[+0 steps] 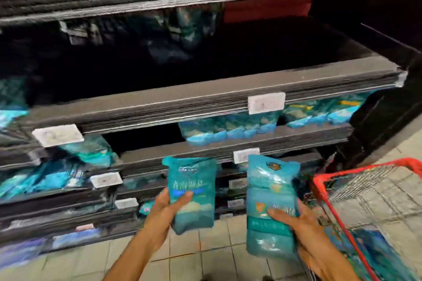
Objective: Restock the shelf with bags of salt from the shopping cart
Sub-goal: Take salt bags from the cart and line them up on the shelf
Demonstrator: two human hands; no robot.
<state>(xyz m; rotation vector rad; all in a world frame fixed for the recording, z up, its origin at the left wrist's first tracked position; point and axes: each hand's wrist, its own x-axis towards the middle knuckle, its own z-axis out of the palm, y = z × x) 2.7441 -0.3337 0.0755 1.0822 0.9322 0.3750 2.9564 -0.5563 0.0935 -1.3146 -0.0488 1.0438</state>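
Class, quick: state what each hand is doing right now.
Left hand: grips a teal plastic salt bag.
Right hand: grips a second, larger teal salt bag.

White price tags clip to the shelf edges, e.g. one upper right (266, 102), one at left (57, 134), a smaller one lower centre (246, 155); print too blurred to read. Something red (268, 10) sits far back under the top board. Pale tiled floor (205, 255) below.

Dark shelves (205, 96) hold teal salt bags (230, 129); tiled floor (205, 255) below.
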